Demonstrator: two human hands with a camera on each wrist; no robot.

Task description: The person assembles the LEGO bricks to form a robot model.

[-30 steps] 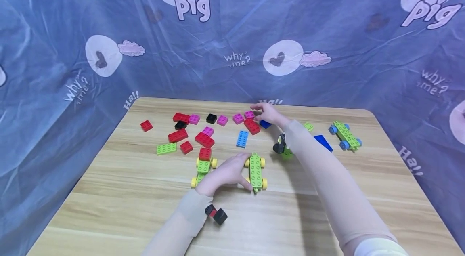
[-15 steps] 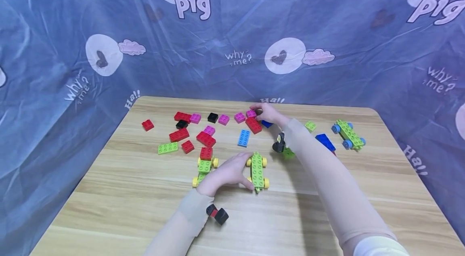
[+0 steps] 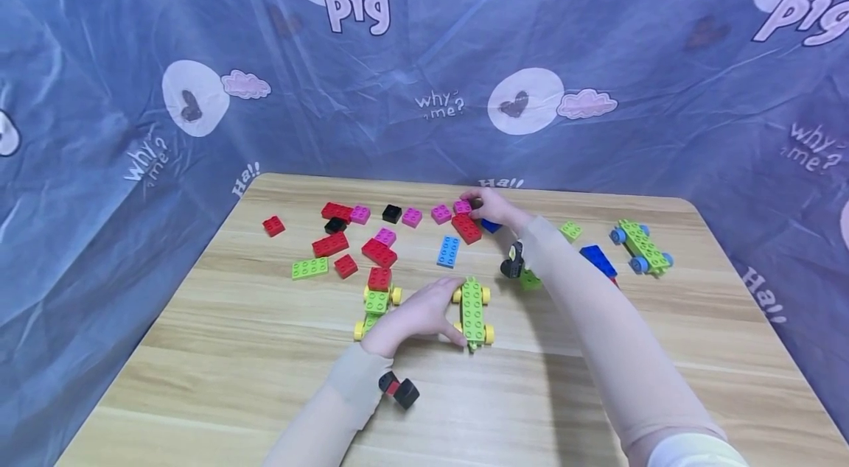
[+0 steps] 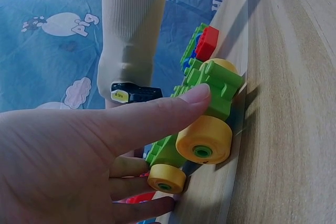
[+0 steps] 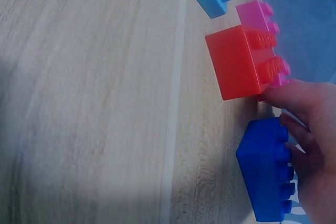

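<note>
My left hand holds a green wheeled base with yellow wheels on the table. Its thumb lies on the near end in the left wrist view, and the other fingers reach toward the far end. At the back, my right hand pinches a small pink brick behind a red brick; in the right wrist view the red brick partly hides that fingertip contact. A dark blue brick stands just beside the right fingers. Left of my left hand is a second green base carrying a red brick.
Loose red, pink and black bricks lie at the back left, with a flat lime brick. A light blue brick sits mid-table. To the right are a blue brick, a lime brick and a blue-wheeled base.
The right hand's fingers have closed in on the small pink brick at the back. The left hand stays on the green wheeled base. The head view has shifted slightly.
</note>
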